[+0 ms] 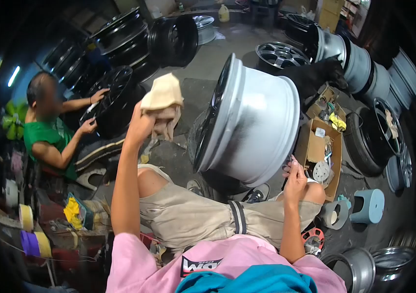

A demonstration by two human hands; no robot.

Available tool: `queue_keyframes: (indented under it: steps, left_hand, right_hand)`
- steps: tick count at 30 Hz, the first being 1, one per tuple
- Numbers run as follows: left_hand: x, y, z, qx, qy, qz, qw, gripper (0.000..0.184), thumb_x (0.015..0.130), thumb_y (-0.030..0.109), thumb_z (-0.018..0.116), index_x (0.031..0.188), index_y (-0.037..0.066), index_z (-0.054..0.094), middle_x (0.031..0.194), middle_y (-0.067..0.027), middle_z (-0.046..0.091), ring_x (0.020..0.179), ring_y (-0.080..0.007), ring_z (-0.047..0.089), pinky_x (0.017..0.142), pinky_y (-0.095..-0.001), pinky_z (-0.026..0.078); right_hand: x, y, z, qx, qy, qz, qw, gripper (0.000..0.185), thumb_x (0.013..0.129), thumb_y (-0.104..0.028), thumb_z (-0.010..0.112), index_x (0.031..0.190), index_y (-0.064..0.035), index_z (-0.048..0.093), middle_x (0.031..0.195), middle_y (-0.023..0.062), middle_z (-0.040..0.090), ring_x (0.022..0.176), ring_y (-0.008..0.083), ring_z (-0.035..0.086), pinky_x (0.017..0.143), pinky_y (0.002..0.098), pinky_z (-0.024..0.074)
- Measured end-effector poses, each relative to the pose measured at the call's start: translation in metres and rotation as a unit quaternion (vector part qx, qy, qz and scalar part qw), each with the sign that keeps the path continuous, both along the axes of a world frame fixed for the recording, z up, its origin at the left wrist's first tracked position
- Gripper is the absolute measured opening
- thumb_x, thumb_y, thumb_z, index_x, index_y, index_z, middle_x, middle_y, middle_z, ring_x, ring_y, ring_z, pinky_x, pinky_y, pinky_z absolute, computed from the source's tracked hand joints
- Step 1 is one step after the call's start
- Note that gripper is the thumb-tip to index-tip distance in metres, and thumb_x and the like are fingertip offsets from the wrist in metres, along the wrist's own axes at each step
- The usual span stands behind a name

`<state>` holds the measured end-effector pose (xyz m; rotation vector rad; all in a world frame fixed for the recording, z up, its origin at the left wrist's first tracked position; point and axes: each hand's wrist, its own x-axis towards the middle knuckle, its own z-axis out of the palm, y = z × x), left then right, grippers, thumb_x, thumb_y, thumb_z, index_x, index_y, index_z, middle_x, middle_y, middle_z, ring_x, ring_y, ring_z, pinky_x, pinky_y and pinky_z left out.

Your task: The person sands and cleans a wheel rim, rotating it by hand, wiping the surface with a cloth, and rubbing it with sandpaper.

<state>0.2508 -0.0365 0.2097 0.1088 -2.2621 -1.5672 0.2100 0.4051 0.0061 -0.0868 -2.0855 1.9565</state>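
Relative to central wheel (pixel 261 119): co-worker (pixel 49 141) was left, cardboard box (pixel 314 139) right, with disc (pixel 321 172) in it. Stool (pixel 368 206) was right, nearer the camera. Dog (pixel 308 80) and rim row (pixel 357 63) were behind-right, stacked wheels (pixel 120 34) behind-left, jug (pixel 224 13) far behind.

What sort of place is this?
Likely a wheel repair or refinishing workshop: many rims sit about, a co-worker handles a black wheel, and a cardboard box holds what looks like a sanding disc.

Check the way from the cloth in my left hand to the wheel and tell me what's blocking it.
Nothing visible stands between the cloth in your left hand and the wheel. Your right hand is at the wheel's far edge, seemingly out of the way.
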Motion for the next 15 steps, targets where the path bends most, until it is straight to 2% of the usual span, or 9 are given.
queue_keyframes:
  steps: [3, 5, 7, 8, 9, 12, 13, 14, 15]
  left_hand:
    - [-0.040, -0.005, -0.010, 0.220, -0.012, 0.050, 0.974, 0.038, 0.100, -0.001, 0.052, 0.136, 0.000, 0.065, 0.122, -0.0092, 0.074, 0.109, -0.0184, 0.073, 0.096, -0.0346, 0.060]
    - [-0.067, -0.024, -0.040, 0.260, 0.008, 0.028, 0.965, 0.036, 0.104, 0.006, 0.046, 0.134, 0.000, 0.066, 0.122, -0.0106, 0.074, 0.109, -0.0184, 0.073, 0.094, -0.0351, 0.060]
    - [-0.094, -0.044, -0.082, 0.197, 0.044, 0.035, 0.979, 0.035, 0.098, 0.006, 0.048, 0.123, -0.002, 0.071, 0.113, -0.0087, 0.076, 0.100, -0.0166, 0.071, 0.089, -0.0350, 0.058]
    - [-0.111, -0.059, -0.119, 0.198, 0.021, 0.050, 0.979, 0.035, 0.096, 0.007, 0.049, 0.121, -0.003, 0.072, 0.110, -0.0081, 0.076, 0.097, -0.0162, 0.070, 0.087, -0.0349, 0.057]
    - [-0.130, -0.073, -0.156, 0.199, -0.002, 0.062, 0.978, 0.035, 0.094, 0.008, 0.049, 0.118, -0.003, 0.073, 0.106, -0.0075, 0.076, 0.094, -0.0159, 0.069, 0.085, -0.0349, 0.056]
    - [-0.127, -0.060, -0.213, 0.169, -0.110, 0.099, 0.974, 0.034, 0.095, 0.015, 0.054, 0.114, -0.002, 0.076, 0.101, -0.0072, 0.076, 0.091, -0.0155, 0.067, 0.082, -0.0355, 0.054]
    - [-0.116, -0.043, -0.222, 0.217, -0.095, 0.116, 0.965, 0.036, 0.096, 0.018, 0.053, 0.114, -0.004, 0.076, 0.103, -0.0098, 0.077, 0.095, -0.0178, 0.068, 0.083, -0.0378, 0.054]
    - [-0.116, -0.043, -0.255, 0.106, -0.118, 0.138, 0.978, 0.041, 0.094, 0.021, 0.052, 0.115, -0.006, 0.075, 0.102, -0.0165, 0.078, 0.096, -0.0228, 0.070, 0.085, -0.0410, 0.055]
    - [-0.114, -0.042, -0.291, 0.108, -0.159, 0.132, 0.972, 0.043, 0.092, 0.023, 0.054, 0.114, -0.006, 0.075, 0.102, -0.0233, 0.078, 0.100, -0.0299, 0.073, 0.088, -0.0430, 0.055]
  right_hand:
    - [0.001, -0.012, -0.005, -0.082, -0.074, 0.048, 0.993, 0.041, 0.116, -0.030, 0.054, 0.126, 0.0047, 0.075, 0.099, 0.0021, 0.071, 0.085, 0.0085, 0.063, 0.073, 0.0268, 0.0519]
    - [0.001, -0.021, -0.004, -0.048, -0.094, 0.056, 0.993, 0.042, 0.116, -0.030, 0.054, 0.126, 0.0055, 0.074, 0.103, 0.0007, 0.071, 0.087, 0.0083, 0.062, 0.078, 0.0280, 0.0511]
    - [0.000, -0.036, -0.011, -0.132, -0.102, -0.005, 0.986, 0.042, 0.116, -0.035, 0.051, 0.120, 0.0011, 0.074, 0.091, -0.0050, 0.068, 0.078, 0.0039, 0.057, 0.069, 0.0226, 0.0434]
    - [-0.007, -0.026, -0.038, -0.130, -0.126, -0.011, 0.983, 0.046, 0.117, -0.035, 0.048, 0.133, 0.0024, 0.069, 0.110, 0.0013, 0.073, 0.093, 0.0090, 0.064, 0.082, 0.0256, 0.0495]
    - [-0.008, -0.033, -0.031, -0.122, -0.125, -0.009, 0.985, 0.046, 0.117, -0.035, 0.048, 0.133, 0.0024, 0.069, 0.110, 0.0013, 0.073, 0.093, 0.0090, 0.064, 0.082, 0.0256, 0.0495]
    - [0.005, -0.050, -0.011, -0.184, -0.129, -0.037, 0.974, 0.051, 0.117, -0.038, 0.047, 0.145, 0.0032, 0.061, 0.136, 0.0090, 0.068, 0.119, 0.0173, 0.064, 0.101, 0.0322, 0.0500]
    - [0.006, -0.047, -0.017, -0.167, -0.124, -0.042, 0.977, 0.055, 0.117, -0.040, 0.047, 0.149, 0.0037, 0.057, 0.144, 0.0112, 0.063, 0.128, 0.0204, 0.060, 0.108, 0.0344, 0.0469]
    - [0.007, -0.045, -0.022, -0.151, -0.120, -0.048, 0.980, 0.059, 0.117, -0.042, 0.046, 0.154, 0.0042, 0.052, 0.152, 0.0134, 0.059, 0.137, 0.0235, 0.056, 0.115, 0.0367, 0.0439]
    - [0.009, -0.049, -0.014, -0.140, -0.119, -0.052, 0.982, 0.059, 0.117, -0.042, 0.046, 0.154, 0.0042, 0.052, 0.152, 0.0134, 0.059, 0.137, 0.0235, 0.056, 0.115, 0.0367, 0.0439]
